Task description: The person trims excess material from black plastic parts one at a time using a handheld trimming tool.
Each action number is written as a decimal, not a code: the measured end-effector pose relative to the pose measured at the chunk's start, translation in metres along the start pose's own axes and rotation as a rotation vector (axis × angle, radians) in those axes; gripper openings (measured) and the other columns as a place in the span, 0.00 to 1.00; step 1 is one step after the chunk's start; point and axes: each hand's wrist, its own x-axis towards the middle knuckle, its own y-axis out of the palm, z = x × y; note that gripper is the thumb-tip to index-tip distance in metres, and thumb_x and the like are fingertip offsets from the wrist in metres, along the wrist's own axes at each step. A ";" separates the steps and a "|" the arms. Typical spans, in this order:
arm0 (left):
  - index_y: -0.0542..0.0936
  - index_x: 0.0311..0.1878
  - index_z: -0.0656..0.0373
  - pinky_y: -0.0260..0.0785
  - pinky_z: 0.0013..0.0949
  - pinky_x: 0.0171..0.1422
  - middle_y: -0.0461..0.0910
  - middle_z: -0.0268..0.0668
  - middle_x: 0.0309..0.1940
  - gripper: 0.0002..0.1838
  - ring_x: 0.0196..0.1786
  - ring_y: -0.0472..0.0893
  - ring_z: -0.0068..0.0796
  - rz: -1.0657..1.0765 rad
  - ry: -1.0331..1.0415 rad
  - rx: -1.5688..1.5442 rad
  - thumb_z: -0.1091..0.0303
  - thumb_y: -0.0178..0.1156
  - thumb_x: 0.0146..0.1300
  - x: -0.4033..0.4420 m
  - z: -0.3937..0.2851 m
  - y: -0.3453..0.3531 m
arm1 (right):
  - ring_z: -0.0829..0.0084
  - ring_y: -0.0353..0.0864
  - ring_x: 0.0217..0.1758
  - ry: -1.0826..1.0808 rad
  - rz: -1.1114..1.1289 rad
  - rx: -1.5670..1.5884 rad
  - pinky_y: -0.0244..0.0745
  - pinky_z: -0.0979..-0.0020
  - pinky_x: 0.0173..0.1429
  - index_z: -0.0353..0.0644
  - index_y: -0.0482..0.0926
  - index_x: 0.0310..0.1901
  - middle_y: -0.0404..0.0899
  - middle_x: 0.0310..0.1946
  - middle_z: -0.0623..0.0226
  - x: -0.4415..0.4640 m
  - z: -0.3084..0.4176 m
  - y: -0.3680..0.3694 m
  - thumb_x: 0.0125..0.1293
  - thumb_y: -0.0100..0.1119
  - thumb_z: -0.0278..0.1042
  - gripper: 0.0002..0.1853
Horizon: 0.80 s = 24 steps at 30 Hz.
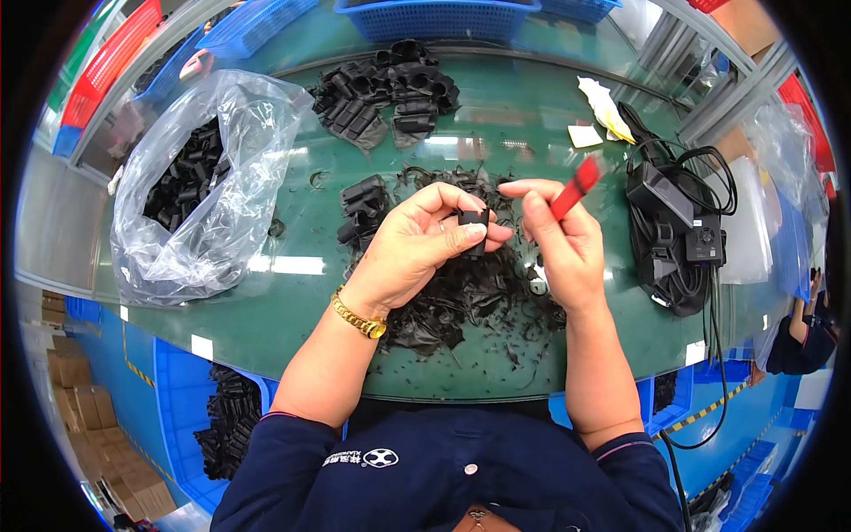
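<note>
My left hand (436, 232) pinches a small black moulded part (475, 217) between thumb and fingers, above the middle of the green table. In my right hand (562, 239), just to the right of that part, is a slim red-handled tool (578, 188) with a dark band. The handle's end points up and to the right, slightly blurred; its working tip is hidden by the fingers. Below both hands lies a heap of black scraps and shavings (470, 297). A few black moulded pieces (362, 206) sit left of my left hand.
A clear plastic bag (257, 115) of black parts stands at left. More black parts (390, 93) are piled at the back. Black devices with cables (683, 213) lie at right, near a yellow-white cloth (606, 108). Blue bins (168, 390) flank me below the table edge.
</note>
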 end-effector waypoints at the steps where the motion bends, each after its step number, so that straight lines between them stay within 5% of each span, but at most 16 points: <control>1: 0.73 0.48 0.63 0.74 0.32 0.55 0.78 0.40 0.44 0.10 0.52 0.80 0.34 0.010 -0.014 0.000 0.78 0.58 0.64 0.000 0.000 0.000 | 0.81 0.73 0.38 -0.038 0.012 -0.096 0.68 0.79 0.45 0.32 0.77 0.48 0.78 0.36 0.68 0.000 0.003 0.003 0.70 0.52 0.26 0.10; 3: 0.73 0.48 0.63 0.74 0.31 0.55 0.78 0.40 0.43 0.10 0.51 0.81 0.34 0.031 -0.005 0.036 0.78 0.58 0.64 0.000 0.003 -0.001 | 0.78 0.79 0.30 -0.056 0.094 0.067 0.77 0.76 0.35 0.28 0.76 0.42 0.77 0.34 0.66 -0.001 -0.009 0.005 0.67 0.55 0.22 0.06; 6: 0.74 0.47 0.63 0.74 0.32 0.51 0.78 0.39 0.43 0.10 0.46 0.82 0.32 0.060 -0.031 0.073 0.77 0.60 0.64 0.000 0.003 -0.001 | 0.78 0.79 0.31 0.001 0.111 0.073 0.77 0.76 0.36 0.29 0.74 0.40 0.76 0.30 0.66 -0.004 -0.007 0.005 0.67 0.56 0.22 0.05; 9: 0.74 0.46 0.62 0.75 0.34 0.48 0.78 0.40 0.41 0.09 0.40 0.82 0.32 0.069 -0.079 0.066 0.76 0.61 0.63 -0.002 0.001 0.003 | 0.81 0.74 0.27 0.185 0.058 0.342 0.72 0.78 0.31 0.32 0.73 0.38 0.73 0.27 0.67 -0.006 -0.004 0.007 0.67 0.55 0.25 0.05; 12: 0.74 0.44 0.61 0.75 0.37 0.47 0.77 0.43 0.42 0.08 0.40 0.82 0.35 0.179 -0.148 -0.030 0.76 0.60 0.62 -0.005 -0.001 0.001 | 0.85 0.55 0.21 0.299 0.077 0.841 0.50 0.80 0.25 0.40 0.71 0.32 0.59 0.21 0.78 0.004 -0.009 -0.004 0.68 0.53 0.31 0.07; 16: 0.75 0.43 0.60 0.73 0.36 0.52 0.77 0.45 0.47 0.06 0.46 0.81 0.35 0.129 -0.121 -0.095 0.74 0.60 0.63 -0.003 0.000 0.008 | 0.85 0.53 0.19 0.250 -0.154 0.710 0.50 0.80 0.23 0.44 0.68 0.27 0.56 0.19 0.81 0.013 -0.001 -0.021 0.71 0.52 0.35 0.13; 19: 0.75 0.44 0.58 0.71 0.33 0.57 0.77 0.46 0.50 0.07 0.49 0.80 0.32 0.087 0.006 0.034 0.73 0.60 0.63 0.003 0.007 -0.003 | 0.86 0.54 0.17 0.339 -0.043 0.626 0.51 0.79 0.22 0.45 0.69 0.26 0.58 0.17 0.81 0.008 -0.005 -0.014 0.70 0.54 0.38 0.14; 21: 0.76 0.46 0.58 0.69 0.31 0.59 0.78 0.45 0.51 0.08 0.50 0.79 0.28 0.047 0.013 -0.007 0.74 0.59 0.64 0.004 0.008 -0.010 | 0.89 0.57 0.18 0.329 -0.086 0.229 0.50 0.82 0.21 0.43 0.73 0.29 0.64 0.18 0.82 0.003 -0.009 -0.004 0.69 0.57 0.40 0.13; 24: 0.76 0.45 0.57 0.71 0.30 0.54 0.80 0.43 0.49 0.06 0.46 0.79 0.25 -0.138 0.056 -0.114 0.75 0.58 0.66 0.006 0.009 -0.014 | 0.90 0.54 0.17 0.185 -0.167 0.022 0.46 0.83 0.20 0.40 0.75 0.33 0.61 0.17 0.82 0.002 -0.007 0.010 0.71 0.53 0.37 0.11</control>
